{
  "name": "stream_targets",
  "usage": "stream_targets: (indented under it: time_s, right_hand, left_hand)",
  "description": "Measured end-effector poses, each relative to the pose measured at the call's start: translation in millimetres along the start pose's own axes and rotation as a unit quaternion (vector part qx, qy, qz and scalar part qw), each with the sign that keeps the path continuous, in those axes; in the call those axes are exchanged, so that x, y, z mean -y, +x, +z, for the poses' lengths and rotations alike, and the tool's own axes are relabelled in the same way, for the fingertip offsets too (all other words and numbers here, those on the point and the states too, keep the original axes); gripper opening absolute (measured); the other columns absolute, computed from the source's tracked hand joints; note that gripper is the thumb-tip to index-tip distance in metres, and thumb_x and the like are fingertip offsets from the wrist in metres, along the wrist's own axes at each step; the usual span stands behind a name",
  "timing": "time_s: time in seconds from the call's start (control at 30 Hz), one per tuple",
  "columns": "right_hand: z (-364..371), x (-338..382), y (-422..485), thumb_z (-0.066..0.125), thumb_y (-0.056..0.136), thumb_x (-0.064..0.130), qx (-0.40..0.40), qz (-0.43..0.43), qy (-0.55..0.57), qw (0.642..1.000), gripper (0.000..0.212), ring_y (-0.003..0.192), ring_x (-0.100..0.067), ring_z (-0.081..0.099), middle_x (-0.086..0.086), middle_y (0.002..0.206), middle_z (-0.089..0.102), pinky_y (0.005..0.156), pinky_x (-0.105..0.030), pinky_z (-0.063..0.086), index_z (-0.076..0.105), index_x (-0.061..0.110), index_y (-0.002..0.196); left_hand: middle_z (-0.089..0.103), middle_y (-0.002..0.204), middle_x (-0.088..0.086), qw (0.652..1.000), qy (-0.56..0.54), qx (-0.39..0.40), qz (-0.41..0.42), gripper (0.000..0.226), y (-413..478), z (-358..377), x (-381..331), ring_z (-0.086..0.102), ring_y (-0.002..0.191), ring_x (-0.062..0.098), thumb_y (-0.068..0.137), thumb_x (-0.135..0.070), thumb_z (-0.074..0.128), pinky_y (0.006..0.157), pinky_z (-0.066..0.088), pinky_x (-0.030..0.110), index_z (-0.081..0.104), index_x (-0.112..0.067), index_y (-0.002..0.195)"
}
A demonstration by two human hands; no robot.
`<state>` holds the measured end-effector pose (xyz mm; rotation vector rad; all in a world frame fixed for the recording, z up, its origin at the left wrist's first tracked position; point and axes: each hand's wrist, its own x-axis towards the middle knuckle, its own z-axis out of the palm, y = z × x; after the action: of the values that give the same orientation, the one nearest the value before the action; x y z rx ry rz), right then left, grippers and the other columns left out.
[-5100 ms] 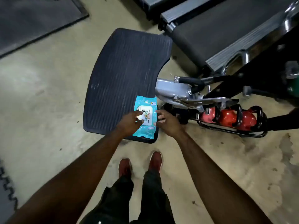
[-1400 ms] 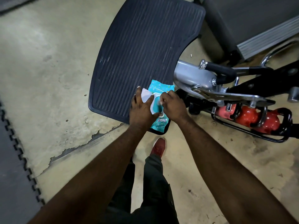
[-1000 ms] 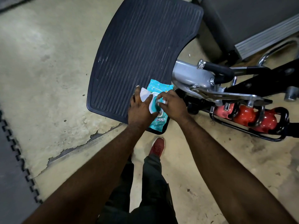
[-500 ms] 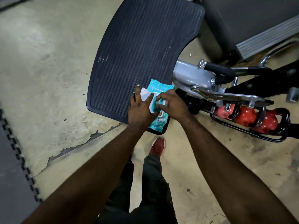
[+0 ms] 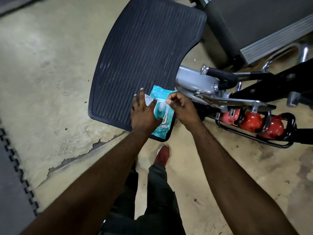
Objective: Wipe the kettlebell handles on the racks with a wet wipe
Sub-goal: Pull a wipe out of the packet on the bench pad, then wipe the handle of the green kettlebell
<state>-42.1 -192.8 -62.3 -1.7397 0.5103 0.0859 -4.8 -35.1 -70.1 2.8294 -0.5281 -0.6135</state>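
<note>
While the teal wipe pack lies flat at the near right corner of the black ribbed platform, its long axis running away from the person along the platform's right edge, the left hand presses it down with straight fingers, grip open. The right hand has its grip closed, pinching a white wet wipe at the pack's opening. Three red kettlebells sit in a row in a black rack on the floor to the right, untouched.

- I stand in a gym.
- Red kettlebells sit in a black rack on the concrete floor.
- A treadmill and puzzle-edge rubber mats are near me.
</note>
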Motion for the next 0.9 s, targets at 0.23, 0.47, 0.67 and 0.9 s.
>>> stream_targets:
  time_s: [0.23, 0.47, 0.67, 0.9]
  right_hand:
    - [-20, 39, -26, 0.057, 0.098, 0.011, -0.053, -0.004, 0.108, 0.993, 0.015, 0.076, -0.005, 0.054, 0.000, 0.087, 0.060, 0.070, -0.020, 0.046, 0.056, 0.022, 0.088]
    - [-32, 53, -57, 0.058, 0.094, 0.015, -0.114, -0.012, 0.085, 0.990, 0.015, 0.077, -0.013, 0.057, 0.001, 0.083, 0.062, 0.071, -0.032, 0.047, 0.053, 0.026, 0.085]
    - [-69, 89, -107, 0.063, 0.092, 0.009, -0.153, -0.031, 0.089, 0.984, 0.019, 0.076, -0.015, 0.061, 0.000, 0.083, 0.064, 0.074, -0.039, 0.052, 0.054, 0.024, 0.084]
    - [-102, 139, -171, 0.067, 0.092, 0.013, -0.184, -0.075, 0.100, 0.975, 0.009, 0.069, -0.010, 0.061, -0.001, 0.079, 0.066, 0.064, -0.029, 0.052, 0.058, 0.014, 0.090]
  left_hand:
    - [-0.006, 0.165, 0.009, 0.999, 0.045, 0.024, -0.002, 0.077, 2, 0, -1, 0.000, 0.151, 0.039, 0.082, -0.065, 0.062, 0.117, 0.020, 0.054, 0.032, -0.035, 0.147]
    - [0.049, 0.144, 0.010, 0.990, -0.134, -0.051, 0.001, 0.050, -12, -40, -6, 0.049, 0.128, 0.032, 0.092, -0.036, 0.064, 0.110, 0.039, 0.046, 0.051, -0.021, 0.138]
    - [0.067, 0.104, -0.008, 0.943, -0.322, -0.031, 0.076, 0.036, -62, -121, -52, 0.066, 0.095, 0.011, 0.090, -0.006, 0.064, 0.090, 0.053, 0.028, 0.063, -0.025, 0.120]
    - [0.065, 0.074, -0.007, 0.912, -0.352, 0.127, 0.168, 0.011, -127, -170, -118, 0.056, 0.061, 0.001, 0.085, -0.029, 0.076, 0.060, 0.043, 0.012, 0.070, -0.019, 0.082]
